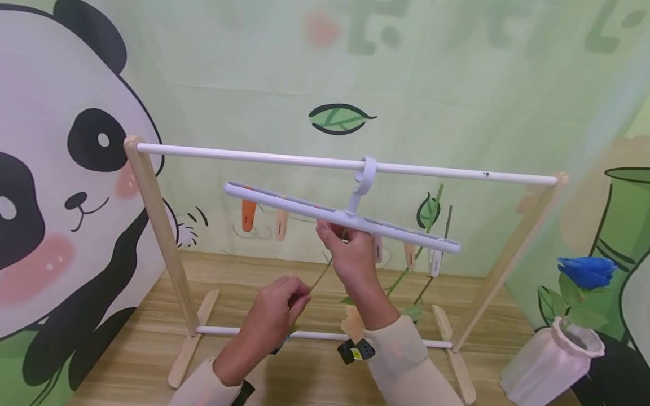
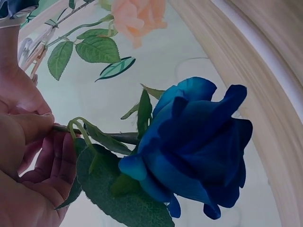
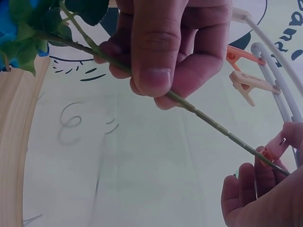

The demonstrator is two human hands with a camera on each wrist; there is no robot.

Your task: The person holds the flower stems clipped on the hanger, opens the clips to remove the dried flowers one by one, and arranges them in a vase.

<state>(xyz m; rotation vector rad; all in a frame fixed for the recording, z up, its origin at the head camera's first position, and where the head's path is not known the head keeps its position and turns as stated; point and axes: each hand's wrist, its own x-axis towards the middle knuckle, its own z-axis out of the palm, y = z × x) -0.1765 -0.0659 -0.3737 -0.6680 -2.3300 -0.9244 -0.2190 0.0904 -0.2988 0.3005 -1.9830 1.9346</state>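
My left hand (image 1: 276, 310) pinches the stem (image 3: 213, 124) of a blue artificial rose (image 2: 199, 146) between thumb and fingers, not far below its leaves. The bloom points down, away from the hanger. Under the middle of the pale hanger (image 1: 299, 208), my right hand (image 1: 355, 262) holds a small orange clip (image 3: 266, 155) by thumb and fingers. The stem's far end reaches this clip; whether it sits between the clip's jaws I cannot tell. The hanger hooks over a white rail (image 1: 244, 155) and tilts down to the right.
Other clips, including an orange one (image 1: 248, 216) and a white one (image 1: 435, 263), hang along the hanger. A peach flower (image 1: 352, 323) hangs upside down by my right wrist. Wooden posts (image 1: 162, 242) carry the rail. A white vase (image 1: 550, 361) with another blue rose (image 1: 586, 272) stands at right.
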